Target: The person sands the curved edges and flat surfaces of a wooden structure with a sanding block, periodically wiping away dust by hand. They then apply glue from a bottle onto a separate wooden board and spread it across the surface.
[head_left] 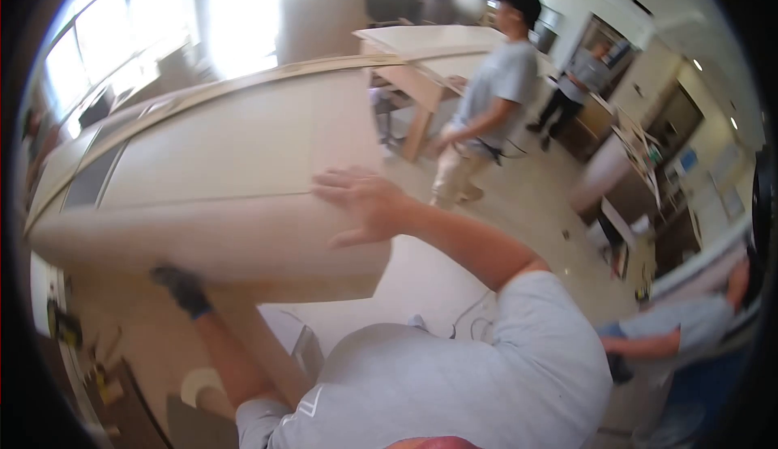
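A large pale board (243, 238) lies across the view in front of me, with its near part hanging down like a curved sheet. My right hand (365, 204) is bare and rests on the board near its right end, fingers stretched out and apart. Below the board's lower edge is my left hand (182, 290) in a dark glove. It is smeared by motion, so I cannot make out whether its fingers grip that edge. Behind the sheet, flat pale panels (211, 145) stretch away, with a long wooden strip (267, 70) along their far side.
Beyond the board stands a wooden workbench (421, 121), with a person in a grey shirt (494, 84) beside it. Another person (579, 80) stands farther back. At the lower right a person (681, 327) leans in. Tools (101, 376) and boards lie at the lower left.
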`<state>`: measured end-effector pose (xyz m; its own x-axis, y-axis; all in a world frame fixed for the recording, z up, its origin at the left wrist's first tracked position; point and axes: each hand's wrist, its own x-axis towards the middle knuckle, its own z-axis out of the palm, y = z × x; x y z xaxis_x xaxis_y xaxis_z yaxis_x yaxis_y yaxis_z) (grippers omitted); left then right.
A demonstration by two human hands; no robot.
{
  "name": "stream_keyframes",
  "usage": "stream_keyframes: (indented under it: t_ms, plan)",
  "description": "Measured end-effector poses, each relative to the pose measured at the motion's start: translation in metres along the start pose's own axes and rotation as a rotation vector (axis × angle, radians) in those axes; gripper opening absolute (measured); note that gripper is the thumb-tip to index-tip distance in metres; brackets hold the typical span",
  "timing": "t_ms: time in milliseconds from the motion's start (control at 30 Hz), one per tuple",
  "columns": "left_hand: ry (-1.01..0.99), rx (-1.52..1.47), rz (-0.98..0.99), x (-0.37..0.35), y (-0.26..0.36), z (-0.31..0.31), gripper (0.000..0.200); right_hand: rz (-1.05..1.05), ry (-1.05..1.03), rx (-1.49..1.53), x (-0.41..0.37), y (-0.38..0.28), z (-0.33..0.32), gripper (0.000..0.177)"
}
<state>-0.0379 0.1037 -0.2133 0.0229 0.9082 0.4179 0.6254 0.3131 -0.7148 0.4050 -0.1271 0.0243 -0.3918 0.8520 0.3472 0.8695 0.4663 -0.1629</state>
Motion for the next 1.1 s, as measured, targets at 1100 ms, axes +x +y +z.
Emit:
stream_keyframes:
  t_ms: [1100]
  plan:
    - [0.105, -0.235, -0.077, -0.043, -0.01, -0.094, 0.053, -0.01, 0.07, 0.036, -0.005, 0.004, 0.015, 0.103]
